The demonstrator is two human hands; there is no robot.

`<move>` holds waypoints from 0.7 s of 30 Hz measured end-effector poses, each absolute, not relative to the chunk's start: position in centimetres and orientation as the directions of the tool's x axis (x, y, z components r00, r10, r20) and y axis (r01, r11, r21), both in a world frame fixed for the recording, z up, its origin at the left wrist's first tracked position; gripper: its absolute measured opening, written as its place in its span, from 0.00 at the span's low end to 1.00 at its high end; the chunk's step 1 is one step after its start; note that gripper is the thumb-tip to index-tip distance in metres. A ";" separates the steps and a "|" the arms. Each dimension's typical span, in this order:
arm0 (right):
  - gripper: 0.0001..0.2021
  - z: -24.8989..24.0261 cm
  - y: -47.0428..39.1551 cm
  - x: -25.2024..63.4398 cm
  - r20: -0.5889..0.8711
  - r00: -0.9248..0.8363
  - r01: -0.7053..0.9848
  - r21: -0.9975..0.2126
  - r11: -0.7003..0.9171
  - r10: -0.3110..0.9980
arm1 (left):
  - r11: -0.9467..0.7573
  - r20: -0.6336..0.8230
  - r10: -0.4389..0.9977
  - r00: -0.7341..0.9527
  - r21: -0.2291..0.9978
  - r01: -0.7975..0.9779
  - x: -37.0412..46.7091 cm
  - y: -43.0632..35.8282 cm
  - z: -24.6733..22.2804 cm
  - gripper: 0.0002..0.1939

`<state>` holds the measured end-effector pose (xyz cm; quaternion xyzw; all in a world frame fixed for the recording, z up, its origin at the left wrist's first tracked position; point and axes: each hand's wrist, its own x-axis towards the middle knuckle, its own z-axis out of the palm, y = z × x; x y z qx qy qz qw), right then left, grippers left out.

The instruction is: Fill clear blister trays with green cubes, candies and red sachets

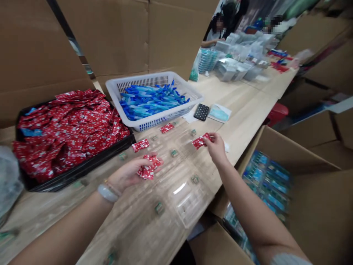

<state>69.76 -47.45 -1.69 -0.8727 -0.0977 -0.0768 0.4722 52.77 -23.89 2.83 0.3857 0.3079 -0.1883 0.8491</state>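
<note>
Several red packets (149,170) are in my left hand (135,171), which is closed round them with the thumb on top. My right hand (216,147) pinches one red packet (200,141) at its right end, above the clear plastic trays (187,200). Two more red packets lie on the trays, one (140,145) just beyond my left hand and one (167,127) farther back. Small green-and-clear pieces (174,152) sit in the tray hollows. A black bin (82,169) at the left is heaped with red packets.
Behind the trays stands a white basket (165,119) of blue pens. A black dotted case (201,112) and a blue packet (220,112) lie beside it. An open carton (298,151) with packed goods is at the right. Clear boxes (231,70) and people are farther back.
</note>
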 end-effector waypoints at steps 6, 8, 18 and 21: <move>0.14 -1.6 -45.9 71.9 0.189 0.982 0.160 -0.766 -0.622 0.021 | 0.479 -0.712 0.117 0.692 0.651 0.589 52.4 -23.8 1.3 0.06; 0.16 -0.6 -43.6 69.0 0.236 0.961 0.273 -0.731 -0.625 0.143 | 0.417 -0.683 0.159 0.713 0.701 0.579 52.0 -24.0 1.5 0.07; 0.06 -2.1 -40.4 61.3 -0.150 0.881 0.107 -0.861 -0.498 0.450 | 0.495 -0.616 0.116 0.779 0.716 0.493 52.4 -26.2 1.6 0.08; 0.06 -1.8 -40.1 61.3 -0.055 0.882 0.352 -0.582 -0.733 0.467 | 0.488 -0.617 0.234 0.752 0.743 0.458 52.1 -24.4 1.3 0.09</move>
